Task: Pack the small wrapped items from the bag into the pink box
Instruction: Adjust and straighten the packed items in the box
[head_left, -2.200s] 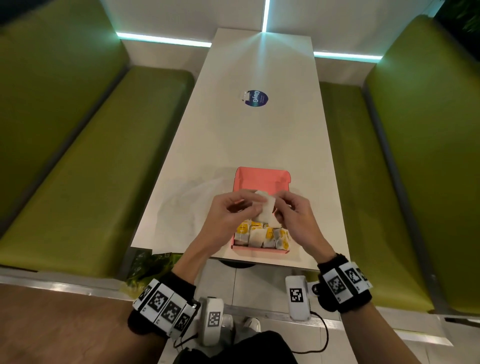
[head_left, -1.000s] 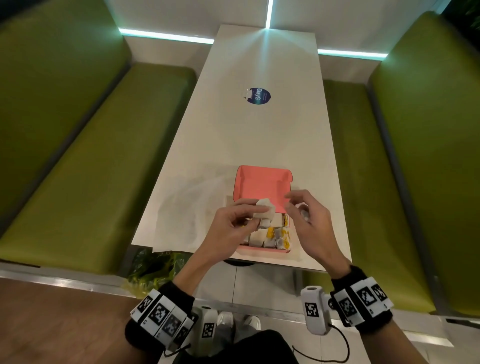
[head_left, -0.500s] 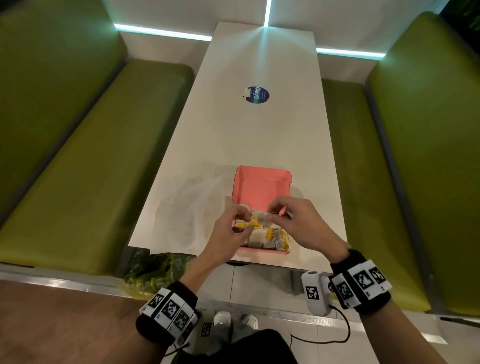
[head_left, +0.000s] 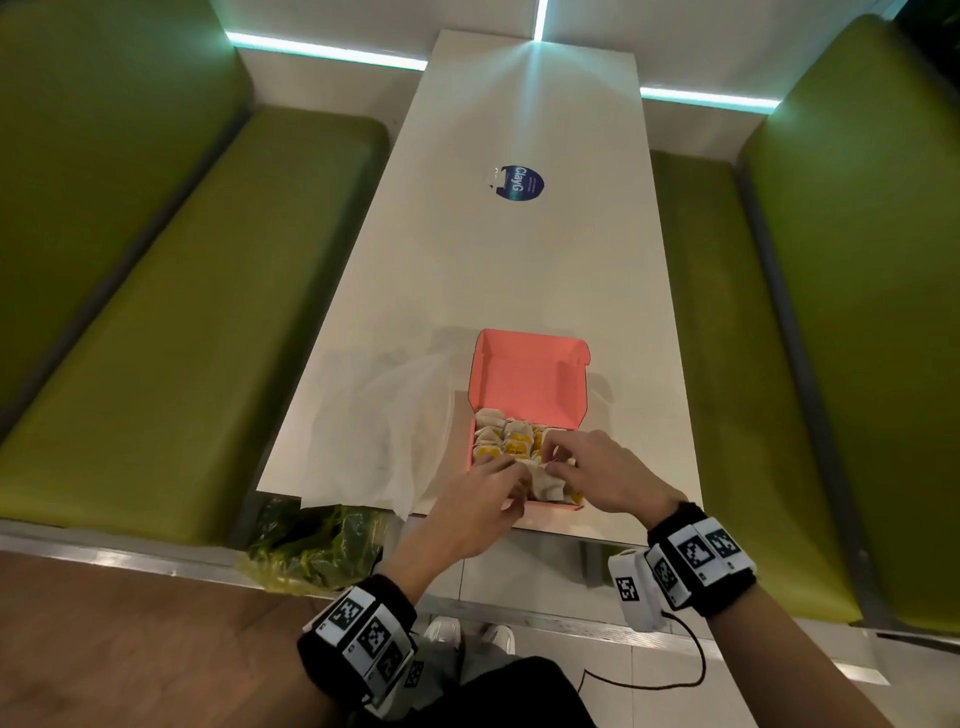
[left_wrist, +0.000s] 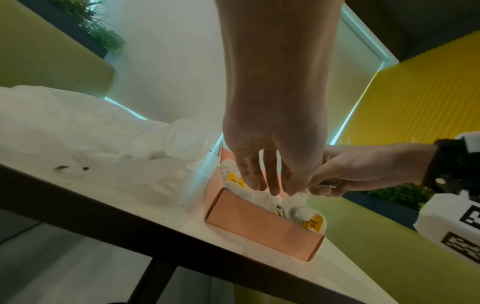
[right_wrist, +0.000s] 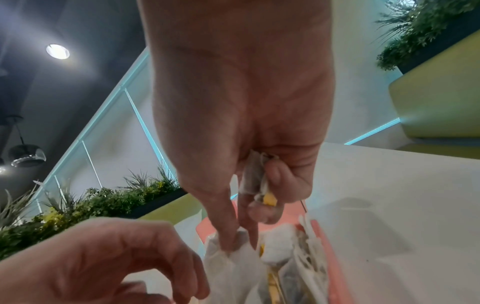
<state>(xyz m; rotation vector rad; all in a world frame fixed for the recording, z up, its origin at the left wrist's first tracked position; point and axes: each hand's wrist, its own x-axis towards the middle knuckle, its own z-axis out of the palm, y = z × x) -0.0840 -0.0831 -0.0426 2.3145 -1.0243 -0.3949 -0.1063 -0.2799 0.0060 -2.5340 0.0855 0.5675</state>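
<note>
The open pink box (head_left: 527, 387) stands at the near table edge, its lid raised at the far side. Several small wrapped items (head_left: 511, 441) with yellow labels fill its tray. Both hands meet over the near row. My left hand (head_left: 511, 491) pinches the left edge of a white wrapped item (head_left: 545, 483) that lies low in the box. My right hand (head_left: 550, 462) pinches the same item (right_wrist: 233, 253) with thumb and forefinger. Its curled lower fingers hold a second wrapped piece (right_wrist: 255, 179) against the palm. The translucent bag (head_left: 384, 415) lies flat left of the box.
A blue round sticker (head_left: 517, 183) sits mid-table. Green benches (head_left: 182, 322) run along both sides. A green plastic bag (head_left: 311, 540) hangs below the near left table corner. The box's front wall (left_wrist: 259, 224) is close to the table edge.
Both hands have come down and toward me, bringing the white wrapped item from above the box into its near row. The right hand has rejoined the left on it.
</note>
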